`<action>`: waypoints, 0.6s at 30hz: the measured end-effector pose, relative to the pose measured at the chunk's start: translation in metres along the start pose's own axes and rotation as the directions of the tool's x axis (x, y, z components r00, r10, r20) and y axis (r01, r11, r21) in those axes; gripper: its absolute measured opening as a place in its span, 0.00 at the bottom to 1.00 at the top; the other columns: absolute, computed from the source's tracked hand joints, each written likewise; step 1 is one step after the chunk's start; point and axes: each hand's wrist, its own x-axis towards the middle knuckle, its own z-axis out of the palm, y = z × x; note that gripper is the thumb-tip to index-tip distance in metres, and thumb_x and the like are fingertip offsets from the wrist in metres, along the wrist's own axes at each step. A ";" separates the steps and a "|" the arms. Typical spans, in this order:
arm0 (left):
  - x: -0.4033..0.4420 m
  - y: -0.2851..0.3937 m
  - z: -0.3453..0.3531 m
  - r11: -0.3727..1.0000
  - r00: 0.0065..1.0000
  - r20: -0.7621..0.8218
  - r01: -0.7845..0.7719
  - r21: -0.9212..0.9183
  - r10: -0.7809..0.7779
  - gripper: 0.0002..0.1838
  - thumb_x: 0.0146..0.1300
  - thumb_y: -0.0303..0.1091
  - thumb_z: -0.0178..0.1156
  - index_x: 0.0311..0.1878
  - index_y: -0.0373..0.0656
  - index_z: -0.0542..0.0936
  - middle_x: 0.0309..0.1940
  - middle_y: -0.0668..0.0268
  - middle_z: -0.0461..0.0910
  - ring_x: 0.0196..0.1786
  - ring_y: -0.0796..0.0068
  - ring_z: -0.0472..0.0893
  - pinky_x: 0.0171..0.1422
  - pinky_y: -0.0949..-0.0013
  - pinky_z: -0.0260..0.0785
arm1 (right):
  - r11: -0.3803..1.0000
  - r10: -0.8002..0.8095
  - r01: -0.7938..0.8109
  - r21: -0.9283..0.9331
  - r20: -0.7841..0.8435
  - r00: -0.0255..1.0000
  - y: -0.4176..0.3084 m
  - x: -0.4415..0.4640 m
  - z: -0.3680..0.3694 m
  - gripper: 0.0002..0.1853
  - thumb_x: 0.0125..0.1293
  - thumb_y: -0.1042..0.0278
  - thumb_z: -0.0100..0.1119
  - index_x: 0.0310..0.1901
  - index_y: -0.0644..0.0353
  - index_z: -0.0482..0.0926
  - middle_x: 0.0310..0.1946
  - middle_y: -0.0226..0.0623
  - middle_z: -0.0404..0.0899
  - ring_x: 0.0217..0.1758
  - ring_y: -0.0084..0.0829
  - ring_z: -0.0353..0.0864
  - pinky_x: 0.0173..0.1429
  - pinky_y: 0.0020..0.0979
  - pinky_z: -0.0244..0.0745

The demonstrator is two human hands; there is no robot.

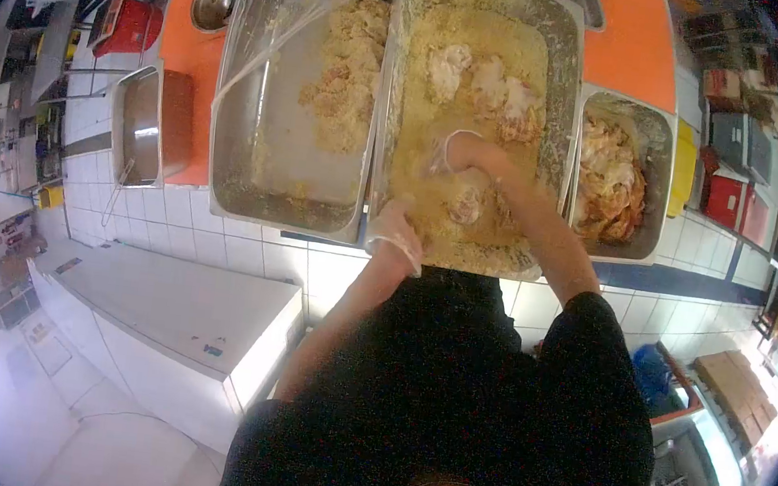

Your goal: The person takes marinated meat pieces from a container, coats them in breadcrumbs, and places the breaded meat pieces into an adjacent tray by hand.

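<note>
One large, rectangular grey metal pan, spread with loose yellowish crumbs, serves as the landmark, directly before the person. Inside it, three pale, lumpy, meat-like pieces lie toward the far side and another toward the near side, probably spaced so that crumbs can reach around them. The right hand, in a clear plastic glove, is low at the crumbs near the pan's middle; blur hides whether its fingers are together or apart, or hold anything. The left hand, likewise gloved, is at the pan's near-left corner, perhaps to steady it; I cannot tell whether it grips the rim. Just right of the pan, a smaller, deep metal tub holds wet-looking, reddish-brown pieces, seemingly within easy reach. Left of it, another large metal pan bears clumped crumbs, partly under clear plastic film.
</note>
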 end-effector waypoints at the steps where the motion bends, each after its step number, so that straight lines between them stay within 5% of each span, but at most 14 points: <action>1: -0.002 0.009 0.009 0.998 1.000 -0.006 0.021 0.056 -0.021 0.21 0.69 0.42 0.47 0.62 0.46 0.71 0.58 0.61 0.74 0.61 0.67 0.71 0.65 0.61 0.63 | 1.000 -0.005 0.005 -0.009 0.022 1.000 -0.005 0.006 0.003 0.17 0.60 0.57 0.57 0.35 0.66 0.81 0.30 0.55 0.79 0.33 0.48 0.77 0.41 0.45 0.71; 6: -0.017 0.041 0.027 0.957 0.997 -0.045 0.078 0.280 -0.068 0.20 0.69 0.42 0.47 0.61 0.45 0.71 0.55 0.62 0.74 0.57 0.67 0.73 0.62 0.61 0.66 | 1.000 -0.010 0.013 -0.023 0.104 0.994 -0.014 0.016 0.003 0.16 0.59 0.58 0.57 0.34 0.65 0.81 0.30 0.54 0.79 0.32 0.48 0.78 0.40 0.45 0.72; 8: -0.022 0.045 0.030 0.983 0.977 -0.114 0.183 0.031 -0.179 0.20 0.69 0.41 0.47 0.60 0.45 0.71 0.54 0.62 0.74 0.55 0.67 0.73 0.61 0.61 0.67 | 0.999 -0.026 0.028 -0.017 0.104 0.994 -0.018 0.014 0.005 0.15 0.59 0.58 0.57 0.34 0.65 0.82 0.30 0.53 0.79 0.32 0.48 0.78 0.40 0.45 0.72; 10: -0.016 0.047 0.031 0.848 0.941 -0.106 0.236 -0.475 -0.321 0.18 0.69 0.43 0.48 0.58 0.47 0.71 0.48 0.62 0.75 0.51 0.67 0.73 0.56 0.59 0.69 | 0.999 -0.029 0.031 -0.015 0.096 0.995 -0.021 0.009 0.008 0.15 0.58 0.59 0.57 0.34 0.64 0.82 0.30 0.52 0.80 0.32 0.48 0.78 0.40 0.46 0.72; 16: -0.004 0.013 0.010 0.836 0.979 0.021 0.184 -0.516 -0.202 0.18 0.66 0.41 0.53 0.55 0.43 0.72 0.48 0.63 0.76 0.49 0.62 0.76 0.56 0.61 0.71 | 0.999 0.001 0.004 -0.049 0.095 0.996 -0.024 0.010 0.001 0.14 0.57 0.60 0.58 0.33 0.63 0.82 0.29 0.50 0.80 0.31 0.48 0.78 0.39 0.46 0.73; 17: -0.006 0.010 0.009 0.997 0.998 -0.025 -0.060 -0.038 0.059 0.18 0.65 0.39 0.55 0.55 0.44 0.72 0.46 0.63 0.75 0.48 0.61 0.76 0.55 0.60 0.71 | 0.998 0.017 -0.012 -0.055 0.092 0.996 -0.021 0.012 -0.005 0.13 0.57 0.60 0.58 0.33 0.63 0.82 0.29 0.50 0.80 0.31 0.48 0.78 0.39 0.46 0.73; 18: -0.007 0.007 0.008 0.960 0.983 0.017 -0.182 0.211 0.183 0.18 0.64 0.38 0.56 0.55 0.44 0.72 0.45 0.63 0.75 0.48 0.61 0.76 0.54 0.60 0.71 | 0.998 0.028 -0.023 -0.062 0.081 0.996 -0.016 0.013 -0.010 0.13 0.57 0.60 0.58 0.33 0.63 0.82 0.29 0.50 0.80 0.31 0.48 0.78 0.38 0.46 0.73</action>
